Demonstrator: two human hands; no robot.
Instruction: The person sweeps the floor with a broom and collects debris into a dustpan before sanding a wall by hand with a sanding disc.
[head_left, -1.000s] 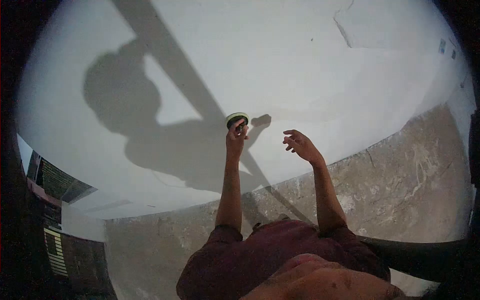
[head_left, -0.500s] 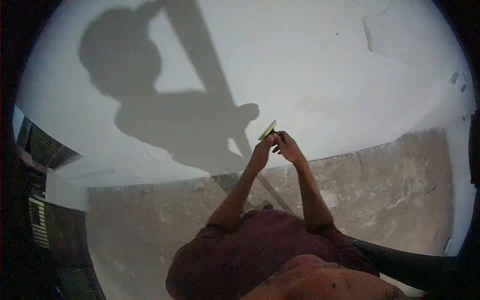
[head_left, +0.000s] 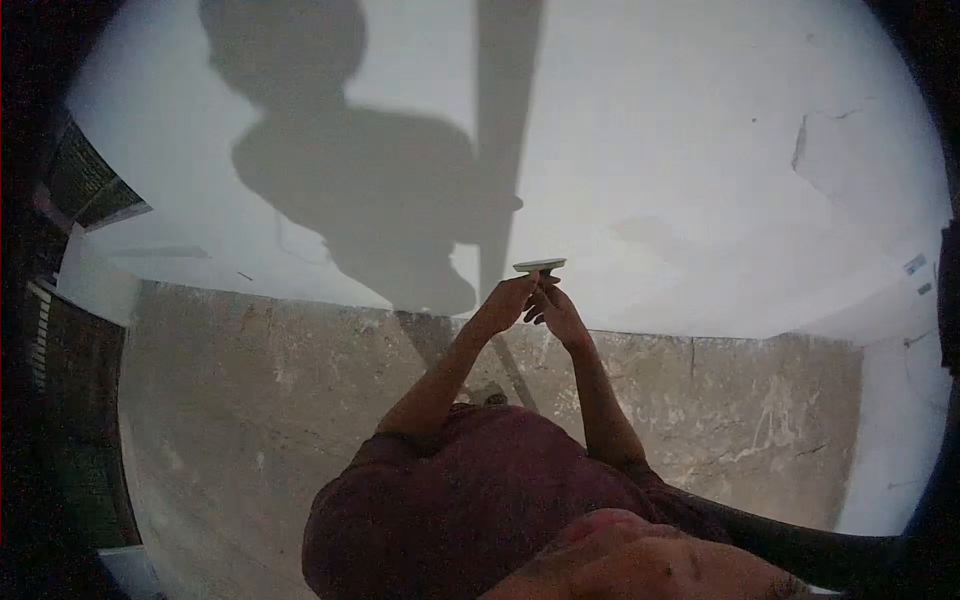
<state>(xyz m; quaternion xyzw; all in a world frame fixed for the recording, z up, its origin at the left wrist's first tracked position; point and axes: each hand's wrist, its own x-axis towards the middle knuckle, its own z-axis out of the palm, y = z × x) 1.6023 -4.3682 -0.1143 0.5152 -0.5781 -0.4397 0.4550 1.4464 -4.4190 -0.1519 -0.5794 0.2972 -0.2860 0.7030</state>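
Low before the white wall (head_left: 640, 130), near the middle of my feed, I see both bare hands drawn close together beneath a round disc (head_left: 540, 266). The left hand (head_left: 506, 303) comes up from the lower left, its forearm slanting inward, and I read its fingertips as pinched on the disc's underside. The right hand (head_left: 561, 315) rises more steeply from the other side, wrist bent inward, fingers curled and spread toward the left one. Its upper fingertips reach the dark part under the disc, but I cannot tell whether they grip it. The disc sits nearly level, edge-on to me, its pale rim uppermost.

A second ago I had the hands well apart, the disc in the left and the right one bare; half a second ago they had met, with the disc tipped steeply. It has since levelled. My view has swung too: the wall crack (head_left: 799, 143) now lies farther right, and the shadow (head_left: 350, 170) of the person has moved up toward the top edge.
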